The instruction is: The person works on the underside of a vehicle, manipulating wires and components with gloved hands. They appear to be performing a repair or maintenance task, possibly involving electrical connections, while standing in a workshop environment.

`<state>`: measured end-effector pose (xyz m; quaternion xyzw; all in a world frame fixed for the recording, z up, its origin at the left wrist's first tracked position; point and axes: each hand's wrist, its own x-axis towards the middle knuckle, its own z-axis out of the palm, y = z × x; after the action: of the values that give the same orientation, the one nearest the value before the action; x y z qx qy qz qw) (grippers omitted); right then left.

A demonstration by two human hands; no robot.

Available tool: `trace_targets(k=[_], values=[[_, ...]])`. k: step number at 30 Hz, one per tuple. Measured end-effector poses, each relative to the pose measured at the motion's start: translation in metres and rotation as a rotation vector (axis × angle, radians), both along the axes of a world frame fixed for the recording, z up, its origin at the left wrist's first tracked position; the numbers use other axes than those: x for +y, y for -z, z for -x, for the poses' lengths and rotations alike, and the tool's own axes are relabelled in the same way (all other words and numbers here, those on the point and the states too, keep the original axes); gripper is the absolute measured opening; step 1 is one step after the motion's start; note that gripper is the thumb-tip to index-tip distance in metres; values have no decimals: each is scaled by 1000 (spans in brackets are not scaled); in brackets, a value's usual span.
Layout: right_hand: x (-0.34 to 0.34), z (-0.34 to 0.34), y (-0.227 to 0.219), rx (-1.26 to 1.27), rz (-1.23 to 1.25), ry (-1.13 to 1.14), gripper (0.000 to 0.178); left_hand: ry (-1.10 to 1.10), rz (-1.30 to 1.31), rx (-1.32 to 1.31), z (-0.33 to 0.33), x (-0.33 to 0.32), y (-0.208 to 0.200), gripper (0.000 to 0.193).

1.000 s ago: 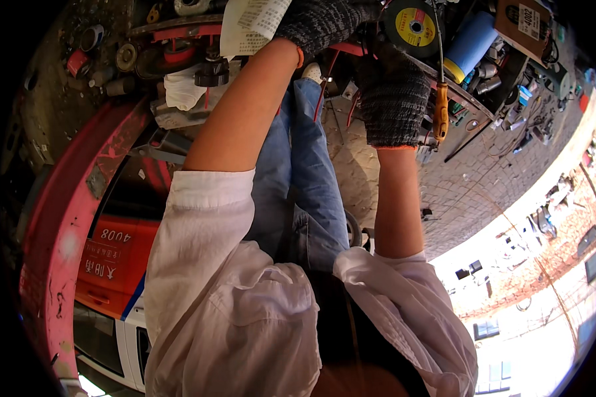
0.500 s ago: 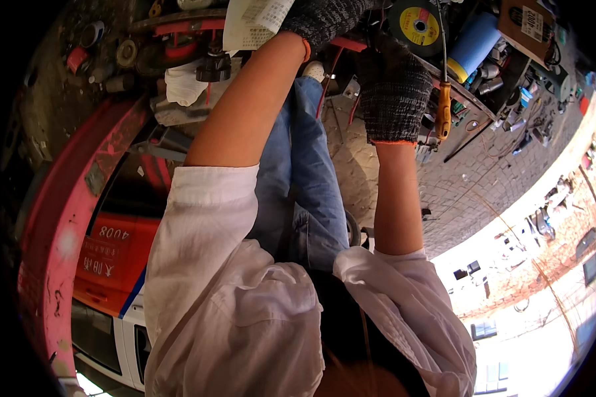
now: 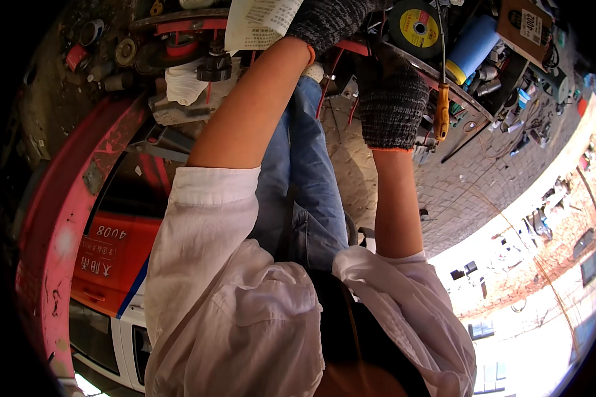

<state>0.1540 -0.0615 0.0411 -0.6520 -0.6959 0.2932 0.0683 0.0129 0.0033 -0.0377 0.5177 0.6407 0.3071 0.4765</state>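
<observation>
My left hand [image 3: 328, 26], in a dark grey knitted glove with an orange cuff edge, reaches to the top edge of the view beside a printed paper sheet [image 3: 258, 25]. Its fingers run out of sight, so what they hold does not show. My right hand [image 3: 394, 109], gloved alike, is lower and to the right, by the metal edge of a work stand. Deep shadow hides its fingers. Close to it are a black cutting disc [image 3: 414, 30] with a yellow label and a screwdriver [image 3: 442, 112] with an amber handle, hanging upright.
A blue roll [image 3: 473, 47] and a brown cardboard box [image 3: 520, 30] lie at the upper right among loose parts. At upper left are a black knob [image 3: 214, 68] and white cloth [image 3: 184, 83]. A pink metal beam [image 3: 53, 231] and an orange-and-white vehicle [image 3: 109, 264] stand left.
My right hand has shifted slightly down and to the left. My left hand has moved slightly right. The paper sheet's edge has shifted a little beside it.
</observation>
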Motion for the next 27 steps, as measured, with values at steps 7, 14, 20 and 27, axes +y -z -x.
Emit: trace_targets(k=[7,14,20,27], values=[[-7,-2,9,77,-43,42,38,-19,-54,32,-1,-1,-4,38],[1,4,8,36,-25,-17,37,-194,-95,-223,-7,-2,9,38],[-5,4,1,-42,76,26,36,-340,44,-537,-5,3,-3,37],[-45,-19,9,122,-81,59,32,-210,-300,-19,-1,3,3,36]])
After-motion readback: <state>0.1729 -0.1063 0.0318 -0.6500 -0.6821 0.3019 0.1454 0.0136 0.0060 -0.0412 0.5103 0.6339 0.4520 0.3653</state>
